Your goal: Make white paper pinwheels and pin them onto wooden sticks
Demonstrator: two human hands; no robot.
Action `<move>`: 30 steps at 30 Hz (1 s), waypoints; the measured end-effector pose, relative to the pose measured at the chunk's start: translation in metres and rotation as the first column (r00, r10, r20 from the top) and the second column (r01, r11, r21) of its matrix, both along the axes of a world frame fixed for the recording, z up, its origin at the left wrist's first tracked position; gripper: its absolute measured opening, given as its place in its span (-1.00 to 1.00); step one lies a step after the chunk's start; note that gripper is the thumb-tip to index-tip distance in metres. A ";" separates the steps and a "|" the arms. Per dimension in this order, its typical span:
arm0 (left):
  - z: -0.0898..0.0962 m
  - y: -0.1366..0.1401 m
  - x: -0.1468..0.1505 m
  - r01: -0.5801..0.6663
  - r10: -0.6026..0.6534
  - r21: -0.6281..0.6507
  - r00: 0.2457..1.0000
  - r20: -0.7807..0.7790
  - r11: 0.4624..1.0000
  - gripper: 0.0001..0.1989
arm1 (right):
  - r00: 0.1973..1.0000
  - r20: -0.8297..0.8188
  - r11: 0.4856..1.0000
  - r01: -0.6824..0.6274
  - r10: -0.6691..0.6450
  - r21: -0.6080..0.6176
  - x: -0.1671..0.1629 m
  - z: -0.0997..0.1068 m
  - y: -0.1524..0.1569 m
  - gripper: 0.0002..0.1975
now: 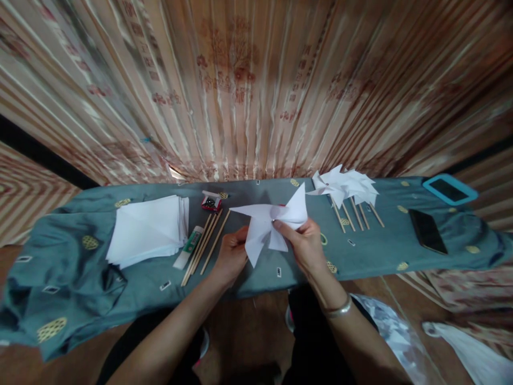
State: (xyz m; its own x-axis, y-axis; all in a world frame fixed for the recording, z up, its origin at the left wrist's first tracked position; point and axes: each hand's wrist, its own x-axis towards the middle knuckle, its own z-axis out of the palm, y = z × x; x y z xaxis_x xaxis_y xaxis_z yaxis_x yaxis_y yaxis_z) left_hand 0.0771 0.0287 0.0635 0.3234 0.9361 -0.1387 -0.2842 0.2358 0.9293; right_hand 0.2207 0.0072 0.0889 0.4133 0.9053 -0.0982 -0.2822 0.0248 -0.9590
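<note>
A white paper pinwheel is held up between my two hands over the cloth-covered table. My left hand is closed at its left side, fingers partly hidden behind the paper. With the thumb pressed at the pinwheel's centre, my right hand grips it from the right. Something small and dark shows at the centre by the thumb. Left of my left hand lie several wooden sticks, a green and white glue tube and a small red box of dark pins or tacks.
A stack of white paper lies at the left. Finished-looking pinwheels on sticks rest at the back right. Farther right are a black phone and a blue-framed device. A patterned curtain hangs behind; plastic bags sit below.
</note>
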 end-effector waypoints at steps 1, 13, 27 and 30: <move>-0.004 0.000 0.000 -0.009 0.010 -0.042 1.000 0.019 0.999 -0.78 | 0.999 -0.031 0.999 -0.020 0.019 -0.025 -0.001 -0.006 0.003 -0.63; -0.027 -0.002 -0.005 -0.101 0.110 -0.231 0.993 0.031 0.968 -0.70 | 0.995 -0.077 0.992 -0.075 0.068 -0.100 -0.011 -0.044 0.015 -0.61; -0.032 -0.007 -0.008 -0.110 0.114 -0.241 0.993 0.004 0.964 -0.64 | 0.991 -0.087 0.990 -0.109 0.101 -0.095 -0.012 -0.049 0.013 -0.64; -0.035 -0.006 -0.008 -0.111 0.114 -0.245 0.993 -0.002 0.963 -0.65 | 0.992 -0.081 0.990 -0.107 0.099 -0.094 -0.012 -0.050 0.014 -0.65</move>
